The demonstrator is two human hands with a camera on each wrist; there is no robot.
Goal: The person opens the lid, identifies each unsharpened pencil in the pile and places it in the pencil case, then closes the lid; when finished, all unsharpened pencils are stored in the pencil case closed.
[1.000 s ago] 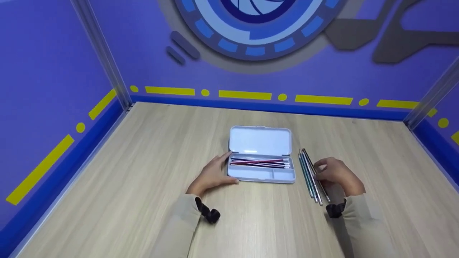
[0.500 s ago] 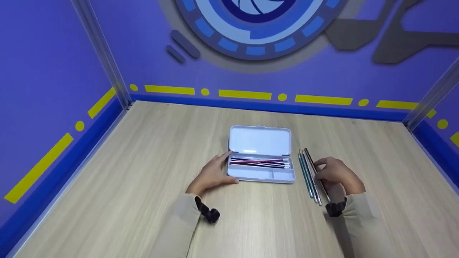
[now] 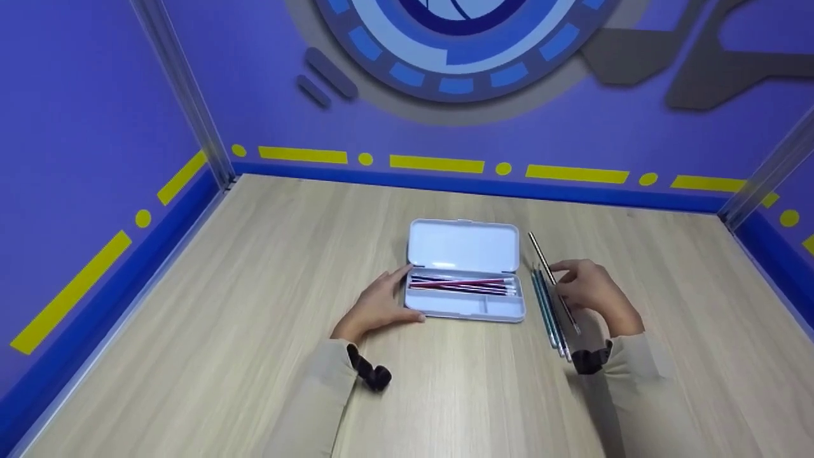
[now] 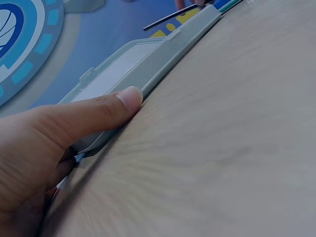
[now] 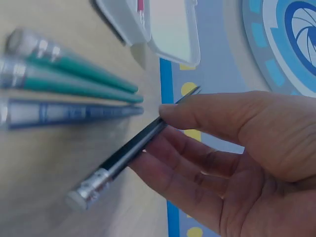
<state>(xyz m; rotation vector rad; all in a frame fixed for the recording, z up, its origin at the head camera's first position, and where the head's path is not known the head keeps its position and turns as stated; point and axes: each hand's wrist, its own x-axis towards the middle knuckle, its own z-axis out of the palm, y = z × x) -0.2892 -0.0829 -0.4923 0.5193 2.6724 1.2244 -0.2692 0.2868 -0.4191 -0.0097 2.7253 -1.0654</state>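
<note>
A white pencil case lies on the table with its lid folded back. My left hand holds its left end, the thumb along the front wall and the index finger by the hinge side. Several red and dark pencils lie in the long rear compartment. To the right of the case, my right hand pinches a black pencil between thumb and fingers, its eraser end toward me and tilted down. Two green pencils and a blue-and-white pencil lie on the table beside that hand.
The case's front compartments show bare white floors, split by a small divider. A blue patterned wall closes off the back of the wooden table, and side panels stand left and right.
My right hand has lifted the black pencil off the table and moved it slightly forward, away from the other pencils. My left hand stays at the case.
</note>
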